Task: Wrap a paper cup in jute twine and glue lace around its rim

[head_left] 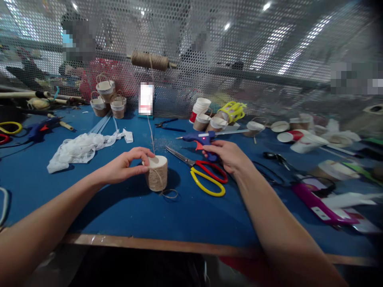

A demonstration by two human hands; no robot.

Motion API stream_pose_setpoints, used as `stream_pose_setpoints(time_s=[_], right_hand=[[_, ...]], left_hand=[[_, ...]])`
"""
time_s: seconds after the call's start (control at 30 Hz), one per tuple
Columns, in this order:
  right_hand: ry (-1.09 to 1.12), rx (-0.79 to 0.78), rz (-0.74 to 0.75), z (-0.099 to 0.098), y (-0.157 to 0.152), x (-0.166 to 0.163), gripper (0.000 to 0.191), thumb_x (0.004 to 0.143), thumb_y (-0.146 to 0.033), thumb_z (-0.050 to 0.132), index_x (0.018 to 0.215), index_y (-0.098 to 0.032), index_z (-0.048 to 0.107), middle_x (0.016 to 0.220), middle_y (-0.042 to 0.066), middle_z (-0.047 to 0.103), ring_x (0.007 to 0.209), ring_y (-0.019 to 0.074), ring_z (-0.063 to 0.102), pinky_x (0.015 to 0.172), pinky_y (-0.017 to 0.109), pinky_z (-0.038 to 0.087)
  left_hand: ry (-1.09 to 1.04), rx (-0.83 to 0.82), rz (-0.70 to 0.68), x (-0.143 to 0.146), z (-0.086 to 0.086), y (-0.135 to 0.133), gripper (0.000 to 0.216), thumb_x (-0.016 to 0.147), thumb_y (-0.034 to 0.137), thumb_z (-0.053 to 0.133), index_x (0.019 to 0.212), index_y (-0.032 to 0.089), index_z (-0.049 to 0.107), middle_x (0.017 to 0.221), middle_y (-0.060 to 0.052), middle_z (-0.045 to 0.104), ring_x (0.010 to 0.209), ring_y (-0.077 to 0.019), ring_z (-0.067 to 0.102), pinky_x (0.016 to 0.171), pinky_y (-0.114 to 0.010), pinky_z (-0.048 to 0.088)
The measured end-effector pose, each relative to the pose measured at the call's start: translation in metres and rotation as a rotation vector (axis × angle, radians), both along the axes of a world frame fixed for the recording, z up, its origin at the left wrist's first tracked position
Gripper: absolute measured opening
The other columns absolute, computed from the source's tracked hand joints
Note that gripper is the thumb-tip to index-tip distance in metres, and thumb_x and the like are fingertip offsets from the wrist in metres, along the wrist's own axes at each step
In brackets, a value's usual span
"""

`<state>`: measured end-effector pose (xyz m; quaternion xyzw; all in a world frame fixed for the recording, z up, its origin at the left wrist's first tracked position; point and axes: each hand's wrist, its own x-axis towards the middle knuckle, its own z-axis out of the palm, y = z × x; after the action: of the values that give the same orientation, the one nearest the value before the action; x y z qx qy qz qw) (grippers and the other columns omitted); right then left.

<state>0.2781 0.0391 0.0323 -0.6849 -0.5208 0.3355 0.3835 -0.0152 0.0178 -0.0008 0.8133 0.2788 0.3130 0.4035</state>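
Observation:
My left hand (133,162) grips the rim of a small paper cup (158,181) wrapped in brown twine, thumb on the near side and fingers over the top. From the cup, a strand of twine (151,131) runs up to a spool of twine (149,60) on a rod. A loose twine end curls on the table beside the cup's base. In my right hand (229,157) is a blue hot glue gun (202,137) with an orange trigger, its nozzle pointing left. Scissors (206,186) with red and yellow handles lie just below the gun.
Twine-wrapped cups with handles (118,108) stand at the back left, near crumpled white lace (79,149). Pliers (170,126) lie behind the cup. Stacked paper cups (200,108) stand back right. A magenta power strip (320,205) and another glue gun (42,129) flank the workspace.

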Motion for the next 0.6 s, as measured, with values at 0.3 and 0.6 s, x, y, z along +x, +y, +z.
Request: stream_pose_setpoints(time_s=[0.3, 0.6], right_hand=[[0.104, 0.147, 0.405, 0.006, -0.061, -0.044, 0.020, 0.074, -0.033, 0.058, 0.081, -0.014, 0.061, 0.050, -0.003, 0.050, 0.045, 0.0093, 0.045, 0.042, 0.022, 0.036], [-0.550, 0.484, 0.450, -0.020, -0.082, -0.040, 0.022, 0.081, -0.033, 0.051, 0.080, -0.020, 0.068, 0.058, 0.004, 0.065, 0.057, 0.0210, 0.062, 0.060, 0.037, 0.052]], left_hand=[[-0.087, 0.009, 0.121, 0.003, -0.009, 0.004, 0.009, 0.085, 0.024, 0.052, 0.080, 0.017, 0.053, 0.109, -0.008, 0.055, 0.107, -0.0189, 0.049, 0.096, -0.038, 0.034], [-0.107, -0.024, 0.166, 0.005, -0.013, 0.004, 0.007, 0.084, 0.024, 0.054, 0.082, 0.017, 0.054, 0.107, -0.007, 0.055, 0.107, -0.0198, 0.049, 0.097, -0.041, 0.032]])
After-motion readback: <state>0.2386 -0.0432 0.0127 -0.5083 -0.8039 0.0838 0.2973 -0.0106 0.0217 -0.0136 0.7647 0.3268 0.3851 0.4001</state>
